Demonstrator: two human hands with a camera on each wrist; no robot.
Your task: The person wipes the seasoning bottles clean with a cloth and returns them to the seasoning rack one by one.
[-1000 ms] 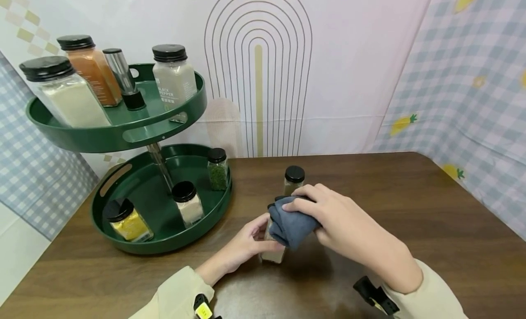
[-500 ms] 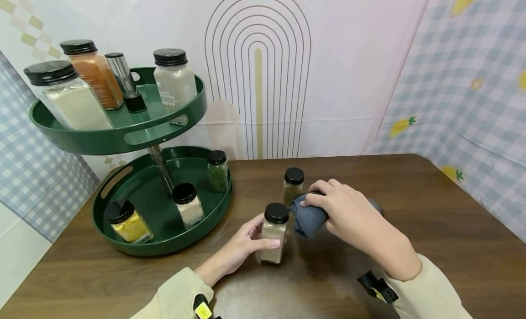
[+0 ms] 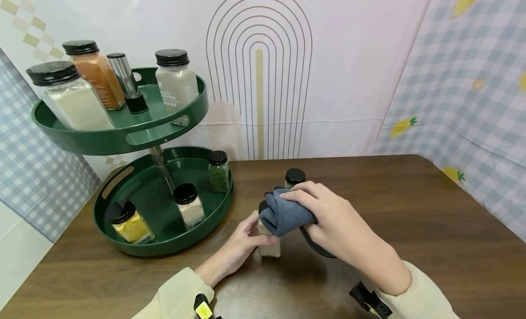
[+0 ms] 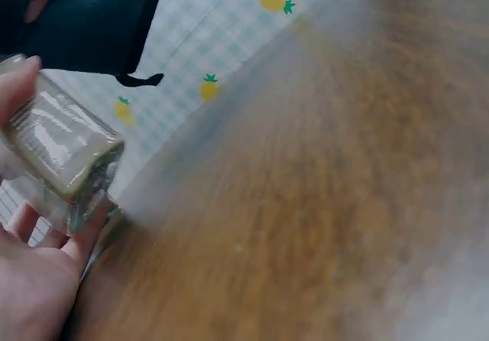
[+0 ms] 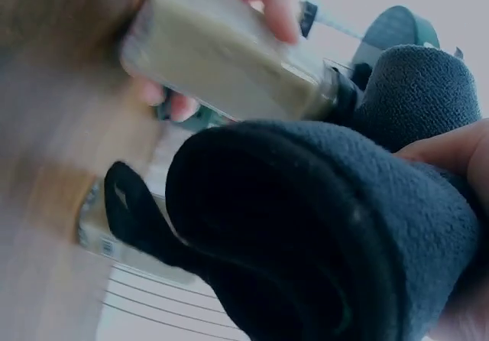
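My left hand (image 3: 240, 248) grips a square clear spice jar (image 3: 270, 249) with pale tan contents, low over the table; in the left wrist view the jar (image 4: 65, 138) tilts between thumb and fingers. A folded blue-grey cloth (image 3: 285, 214) is bunched in my right hand (image 3: 339, 223) and covers most of the jar's top in the head view. The right wrist view shows the cloth (image 5: 428, 96) right at the jar's black lid (image 5: 345, 96), with a dark-edged fold hanging open. Behind the cloth stands another black-lidded jar (image 3: 295, 176), its body mostly hidden.
At left stands a two-tier green tray (image 3: 164, 243). Its lower tier holds a yellow-filled jar (image 3: 133, 226), a white-filled jar (image 3: 191, 212) and a green herb jar (image 3: 219, 177). Larger jars and a steel cylinder (image 3: 123, 77) occupy the upper tier. Patterned cloth backs the wooden table (image 3: 411, 204).
One second ago the cloth covered the jar's top; half a second ago it was off to the right, baring the lid. Now my right hand has brought it back left over the lid.
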